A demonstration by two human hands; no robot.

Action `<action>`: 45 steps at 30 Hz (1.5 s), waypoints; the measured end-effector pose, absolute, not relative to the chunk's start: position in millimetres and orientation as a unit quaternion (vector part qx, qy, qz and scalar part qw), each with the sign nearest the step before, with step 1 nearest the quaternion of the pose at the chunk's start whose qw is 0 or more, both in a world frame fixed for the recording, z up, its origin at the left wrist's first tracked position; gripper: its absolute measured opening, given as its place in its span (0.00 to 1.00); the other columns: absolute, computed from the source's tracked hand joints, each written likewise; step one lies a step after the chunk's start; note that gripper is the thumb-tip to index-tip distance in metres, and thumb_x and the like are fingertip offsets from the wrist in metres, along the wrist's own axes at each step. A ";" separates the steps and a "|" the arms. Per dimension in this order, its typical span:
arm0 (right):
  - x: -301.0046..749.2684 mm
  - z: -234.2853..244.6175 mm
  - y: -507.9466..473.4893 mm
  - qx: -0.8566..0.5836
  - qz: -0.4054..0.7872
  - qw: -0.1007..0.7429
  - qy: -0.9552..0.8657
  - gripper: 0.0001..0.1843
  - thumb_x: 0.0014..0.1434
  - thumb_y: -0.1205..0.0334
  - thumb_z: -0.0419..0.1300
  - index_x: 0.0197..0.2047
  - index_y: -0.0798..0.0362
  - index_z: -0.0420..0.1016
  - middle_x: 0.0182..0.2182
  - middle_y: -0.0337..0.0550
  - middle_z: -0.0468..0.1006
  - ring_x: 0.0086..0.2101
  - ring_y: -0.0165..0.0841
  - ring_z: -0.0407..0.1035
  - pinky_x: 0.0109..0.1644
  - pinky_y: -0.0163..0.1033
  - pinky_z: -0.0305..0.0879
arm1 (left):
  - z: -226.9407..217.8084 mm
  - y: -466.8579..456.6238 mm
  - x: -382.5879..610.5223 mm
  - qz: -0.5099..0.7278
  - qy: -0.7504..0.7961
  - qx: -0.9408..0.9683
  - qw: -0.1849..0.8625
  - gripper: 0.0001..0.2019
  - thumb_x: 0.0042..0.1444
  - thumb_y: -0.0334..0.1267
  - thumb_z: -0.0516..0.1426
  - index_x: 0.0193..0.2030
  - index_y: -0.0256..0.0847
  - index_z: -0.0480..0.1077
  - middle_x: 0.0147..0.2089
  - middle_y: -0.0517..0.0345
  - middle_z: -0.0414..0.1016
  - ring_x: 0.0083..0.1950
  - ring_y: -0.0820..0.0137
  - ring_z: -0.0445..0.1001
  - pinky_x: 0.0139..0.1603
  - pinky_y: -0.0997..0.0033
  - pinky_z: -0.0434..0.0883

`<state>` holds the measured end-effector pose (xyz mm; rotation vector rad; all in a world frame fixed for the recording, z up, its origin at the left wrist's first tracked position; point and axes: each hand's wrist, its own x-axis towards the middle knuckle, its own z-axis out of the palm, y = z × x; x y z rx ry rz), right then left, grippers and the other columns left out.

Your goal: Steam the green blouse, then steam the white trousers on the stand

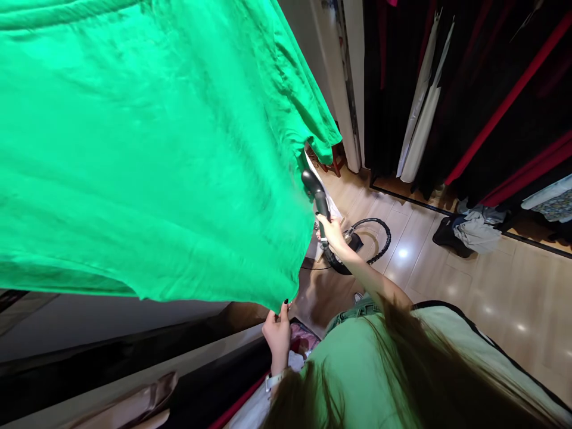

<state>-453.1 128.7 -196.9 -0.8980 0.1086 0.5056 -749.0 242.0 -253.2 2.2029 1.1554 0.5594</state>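
Observation:
A bright green shirt (pixel 179 149) hangs spread across the upper left, with a sleeve at its right edge and soft wrinkles near there. My left hand (pixel 277 330) pinches the shirt's lower corner between thumb and fingers, drawing the cloth fairly taut. My right hand (pixel 329 231) is wrapped round the dark handle of a garment steamer (pixel 318 193). The steamer's rounded black head is at the shirt's right edge; whether it touches the cloth I cannot tell. Below my right hand, a black ribbed hose (pixel 385 229) loops over the floor.
Dark, red and white garments (pixel 422 131) hang on a rack at the upper right. A black shoe-like item (pixel 451 235) and crumpled pale cloth (pixel 478 231) lie by its base rail. Wooden flooring (pixel 415 274) shows at the right. More clothes (pixel 250 405) are at the bottom.

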 end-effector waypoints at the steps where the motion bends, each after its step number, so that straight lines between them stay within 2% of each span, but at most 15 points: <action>1: -453.7 -198.2 115.8 -0.436 0.218 0.871 0.063 0.21 0.56 0.50 0.67 0.41 0.48 0.59 0.20 0.26 0.64 0.15 0.25 0.62 0.16 0.30 0.59 | -253.7 242.2 -745.2 0.208 0.432 0.827 0.294 0.25 0.56 0.64 0.57 0.30 0.41 0.75 0.27 0.51 0.79 0.32 0.60 0.77 0.36 0.65 0.72; 6: -456.5 -198.5 33.9 -0.469 0.082 0.871 0.122 0.19 0.54 0.49 0.66 0.39 0.49 0.62 0.21 0.27 0.68 0.16 0.24 0.63 0.17 0.29 0.60 | -257.1 247.7 -722.0 0.192 0.420 0.828 0.316 0.24 0.57 0.62 0.57 0.38 0.40 0.78 0.36 0.48 0.83 0.35 0.60 0.78 0.40 0.65 0.69; 9: -461.7 -194.4 -17.1 -0.486 -0.024 0.863 0.139 0.20 0.54 0.46 0.66 0.37 0.49 0.62 0.19 0.26 0.67 0.16 0.23 0.62 0.17 0.29 0.58 | -256.4 253.0 -706.7 0.194 0.416 0.827 0.324 0.25 0.56 0.62 0.57 0.36 0.39 0.77 0.32 0.49 0.81 0.34 0.60 0.77 0.41 0.65 0.68; 12: -468.9 -189.5 -60.1 -0.500 -0.115 0.842 0.166 0.21 0.54 0.45 0.66 0.36 0.49 0.62 0.19 0.27 0.67 0.16 0.23 0.61 0.17 0.29 0.57 | -254.9 256.8 -689.6 0.195 0.408 0.827 0.334 0.27 0.54 0.64 0.56 0.33 0.38 0.77 0.26 0.51 0.77 0.28 0.63 0.72 0.36 0.65 0.67; 15: -475.7 -186.0 -94.5 -0.507 -0.180 0.822 0.188 0.22 0.54 0.42 0.66 0.35 0.49 0.62 0.20 0.28 0.67 0.17 0.24 0.62 0.18 0.29 0.57 | -260.8 258.2 -673.8 0.208 0.396 0.809 0.381 0.28 0.52 0.64 0.58 0.33 0.37 0.76 0.26 0.51 0.77 0.28 0.63 0.71 0.33 0.65 0.68; 18: -481.4 -183.7 -122.4 -0.518 -0.213 0.800 0.215 0.25 0.52 0.39 0.67 0.34 0.49 0.62 0.20 0.28 0.66 0.16 0.24 0.60 0.18 0.31 0.58 | -276.7 261.7 -663.3 0.192 0.359 0.778 0.478 0.24 0.49 0.59 0.63 0.36 0.37 0.76 0.32 0.48 0.80 0.35 0.60 0.77 0.38 0.65 0.72; 22: -487.0 -179.1 -149.5 -0.541 -0.232 0.771 0.241 0.27 0.45 0.38 0.69 0.33 0.49 0.64 0.18 0.29 0.66 0.15 0.26 0.59 0.17 0.33 0.56 | -288.1 280.9 -652.1 0.187 0.351 0.707 0.585 0.15 0.46 0.44 0.67 0.39 0.38 0.75 0.36 0.49 0.81 0.41 0.60 0.80 0.46 0.63 0.75; 24: -489.1 -176.7 -158.0 -0.560 -0.231 0.756 0.247 0.27 0.43 0.39 0.70 0.32 0.49 0.64 0.18 0.30 0.67 0.16 0.27 0.59 0.17 0.34 0.56 | -275.8 295.1 -644.6 0.256 0.378 0.614 0.643 0.13 0.50 0.39 0.64 0.43 0.39 0.75 0.42 0.48 0.81 0.44 0.61 0.80 0.50 0.61 0.75; 27: -490.5 -175.6 -164.3 -0.599 -0.214 0.724 0.265 0.24 0.41 0.44 0.70 0.32 0.49 0.66 0.18 0.32 0.67 0.17 0.30 0.61 0.17 0.37 0.56 | -233.0 313.3 -632.5 0.333 0.344 0.429 0.766 0.11 0.60 0.40 0.55 0.47 0.40 0.73 0.49 0.46 0.80 0.50 0.63 0.80 0.55 0.60 0.74; 29: -489.2 -177.0 -164.5 -0.609 -0.199 0.719 0.268 0.22 0.41 0.47 0.70 0.33 0.48 0.67 0.19 0.34 0.68 0.17 0.32 0.62 0.17 0.38 0.55 | -198.4 322.2 -625.4 0.364 0.268 0.352 0.819 0.14 0.67 0.46 0.50 0.45 0.40 0.72 0.51 0.46 0.79 0.52 0.63 0.79 0.55 0.59 0.74; 31: -486.7 -179.6 -162.5 -0.613 -0.182 0.726 0.251 0.20 0.41 0.48 0.70 0.32 0.47 0.67 0.20 0.36 0.69 0.18 0.34 0.62 0.17 0.41 0.57 | -168.8 328.9 -619.5 0.376 0.222 0.311 0.844 0.19 0.67 0.54 0.50 0.38 0.40 0.70 0.44 0.48 0.79 0.47 0.62 0.80 0.52 0.56 0.76; 34: -484.6 -184.0 -159.7 -0.645 -0.168 0.705 0.243 0.20 0.39 0.47 0.69 0.30 0.47 0.68 0.20 0.39 0.68 0.19 0.35 0.62 0.19 0.43 0.59 | -140.5 333.5 -614.0 0.424 0.176 0.309 0.833 0.24 0.63 0.63 0.54 0.37 0.41 0.70 0.39 0.53 0.77 0.42 0.64 0.79 0.47 0.59 0.77; 39: -485.2 -186.4 -162.7 -0.659 -0.156 0.700 0.228 0.20 0.41 0.47 0.69 0.34 0.47 0.70 0.23 0.40 0.71 0.21 0.38 0.64 0.22 0.46 0.62 | -117.3 329.5 -622.2 0.520 0.167 0.414 0.728 0.14 0.55 0.49 0.67 0.43 0.44 0.76 0.48 0.52 0.79 0.47 0.67 0.77 0.48 0.66 0.75; 42: -484.5 -183.1 -164.3 -0.648 -0.162 0.705 0.240 0.17 0.39 0.47 0.70 0.29 0.43 0.70 0.22 0.43 0.70 0.21 0.40 0.64 0.22 0.49 0.60 | -111.2 324.2 -644.6 0.553 0.189 0.479 0.654 0.21 0.52 0.49 0.69 0.51 0.42 0.77 0.55 0.48 0.78 0.53 0.64 0.77 0.51 0.68 0.74; 45: -482.6 -178.7 -162.4 -0.655 -0.171 0.690 0.256 0.16 0.39 0.47 0.71 0.27 0.41 0.70 0.22 0.46 0.71 0.22 0.42 0.65 0.24 0.50 0.60 | -110.9 318.6 -668.9 0.559 0.238 0.521 0.599 0.28 0.51 0.47 0.70 0.58 0.44 0.74 0.57 0.47 0.77 0.52 0.64 0.78 0.51 0.69 0.75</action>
